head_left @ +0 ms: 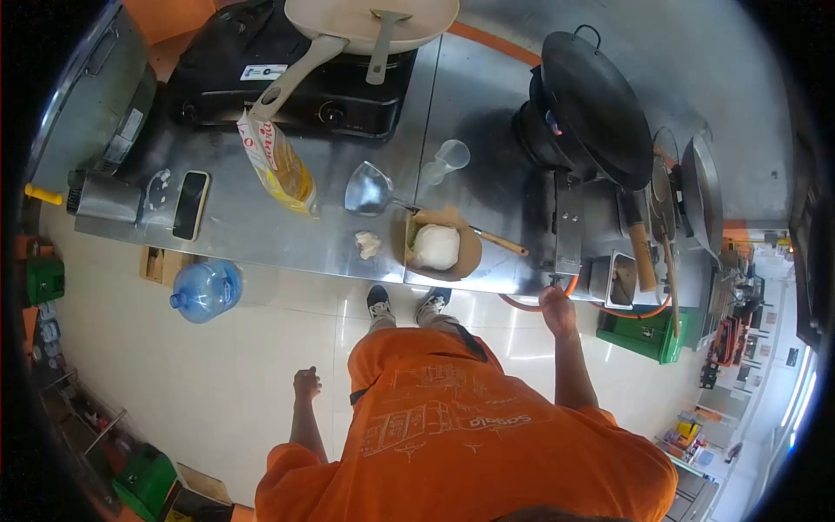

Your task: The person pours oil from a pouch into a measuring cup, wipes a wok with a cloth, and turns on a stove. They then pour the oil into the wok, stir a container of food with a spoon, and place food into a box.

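My right hand [555,301] reaches the front end of the metal gas burner [568,228], its fingers closed around what looks like the burner's knob, mostly covered by the fingers. At my side, over the floor, hangs my left hand [306,383], loosely curled with nothing visible in it. On the counter in front of me a cardboard food box [468,254] holds a white rounded mound, perhaps rice. A spatula [370,190] with a wooden handle passes behind the box. Left of the box lies a crumpled white tissue [368,244].
A black wok [596,109] tilts over the burner. Farther left are an oil pouch [277,170], a clear measuring cup [452,155], a phone [190,204] and a black stove [287,96] bearing a pale frying pan [348,17]. A blue water jug [206,291] lies on the floor.
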Motion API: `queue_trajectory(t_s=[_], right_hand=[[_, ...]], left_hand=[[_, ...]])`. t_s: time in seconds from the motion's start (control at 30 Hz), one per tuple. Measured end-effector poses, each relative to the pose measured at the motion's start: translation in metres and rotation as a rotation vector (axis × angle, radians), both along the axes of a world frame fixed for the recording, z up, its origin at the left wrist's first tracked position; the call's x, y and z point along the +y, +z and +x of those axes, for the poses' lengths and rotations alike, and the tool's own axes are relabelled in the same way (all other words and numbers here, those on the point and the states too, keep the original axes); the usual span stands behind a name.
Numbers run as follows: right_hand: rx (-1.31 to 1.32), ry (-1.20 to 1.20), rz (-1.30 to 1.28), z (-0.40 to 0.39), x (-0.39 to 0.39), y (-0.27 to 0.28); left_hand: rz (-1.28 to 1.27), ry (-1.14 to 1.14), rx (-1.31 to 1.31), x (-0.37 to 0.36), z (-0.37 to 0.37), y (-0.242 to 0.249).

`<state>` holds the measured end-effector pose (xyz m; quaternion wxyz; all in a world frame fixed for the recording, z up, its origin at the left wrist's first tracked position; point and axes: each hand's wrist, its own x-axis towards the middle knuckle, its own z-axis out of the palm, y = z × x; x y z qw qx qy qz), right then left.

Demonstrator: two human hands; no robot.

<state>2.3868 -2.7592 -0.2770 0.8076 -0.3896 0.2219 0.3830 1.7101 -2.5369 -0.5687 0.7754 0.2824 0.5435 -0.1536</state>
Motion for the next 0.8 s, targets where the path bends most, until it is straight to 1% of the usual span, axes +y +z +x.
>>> queue_trajectory(t_s=[0.07, 0.1, 0.13, 0.2, 0.23, 0.37, 0.47, 0.53, 0.57, 0.67, 0.73, 0.8], right_hand=[[-0.020, 0.000, -0.004, 0.002, -0.002, -0.006], [-0.031, 0.003, -0.017, 0.002, -0.003, -0.007], [-0.044, 0.008, -0.030, 0.001, -0.002, -0.007], [-0.052, -0.006, -0.033, -0.001, -0.001, -0.007], [-0.057, -0.013, -0.041, -0.001, 0.000, -0.007], [-0.136, 0.046, -0.077, -0.002, 0.000, -0.007], [-0.111, -0.006, -0.086, -0.001, -0.002, -0.011], [-0.122, 0.057, 0.013, 0.005, -0.012, -0.022], [-0.122, 0.055, 0.014, 0.006, -0.015, -0.026], [-0.129, 0.024, -0.017, 0.006, -0.016, -0.027], [-0.219, 0.070, -0.066, 0.003, -0.015, -0.025], [-0.210, 0.040, -0.102, 0.001, -0.011, -0.020]], left_hand=[[0.184, 0.169, 0.241, 0.015, 0.047, 0.042], [0.282, 0.247, 0.355, 0.027, 0.080, 0.080], [0.287, 0.244, 0.353, 0.036, 0.089, 0.082], [0.368, 0.280, 0.214, 0.052, 0.105, 0.082], [0.436, 0.224, 0.237, 0.061, 0.119, 0.096], [0.489, 0.240, 0.204, 0.080, 0.136, 0.114], [0.509, 0.216, 0.225, 0.083, 0.135, 0.119], [0.450, 0.218, 0.275, 0.076, 0.119, 0.102], [0.451, 0.217, 0.274, 0.072, 0.109, 0.093], [0.383, 0.242, 0.271, 0.062, 0.084, 0.074], [0.261, 0.310, 0.279, 0.059, 0.078, 0.071], [0.267, 0.288, 0.284, 0.057, 0.076, 0.068]])
